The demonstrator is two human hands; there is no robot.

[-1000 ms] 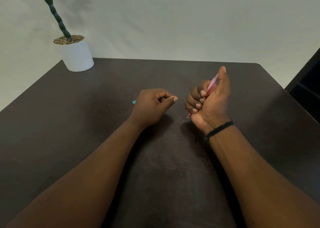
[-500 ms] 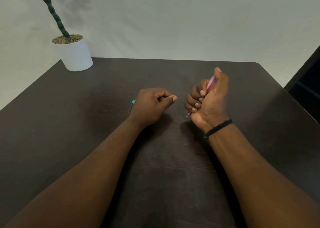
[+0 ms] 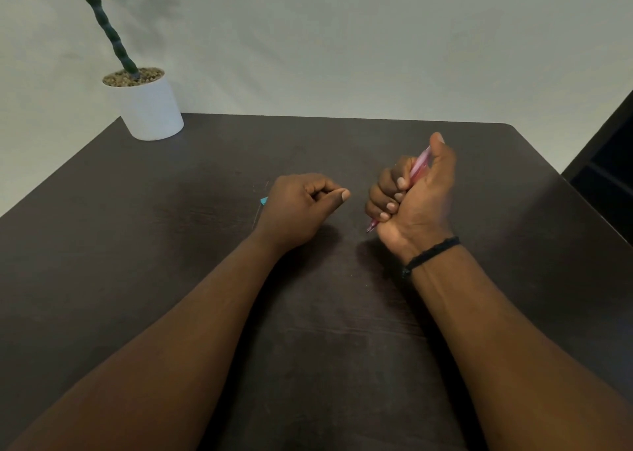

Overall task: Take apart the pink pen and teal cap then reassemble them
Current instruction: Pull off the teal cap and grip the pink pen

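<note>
My right hand (image 3: pixel 412 200) is shut in a fist around the pink pen (image 3: pixel 419 163), held upright and tilted. Its tip (image 3: pixel 371 227) pokes out below my fingers toward the table, and my thumb rests over its top end. My left hand (image 3: pixel 301 207) lies on the dark table (image 3: pixel 205 183) with its fingers curled and the thumb pointing right. A bit of the teal cap (image 3: pixel 263 201) shows at that hand's left edge. I cannot tell whether the hand holds it or it lies on the table. A thin grey rod (image 3: pixel 257 216) lies beside it.
A white pot (image 3: pixel 147 108) with a green plant stands at the table's far left corner. The table's far edge meets a pale wall. Something dark (image 3: pixel 606 163) stands off the right edge.
My right hand has shifted slightly around the pink pen and its thumb has moved a little on the top end. My left hand has stayed still.
</note>
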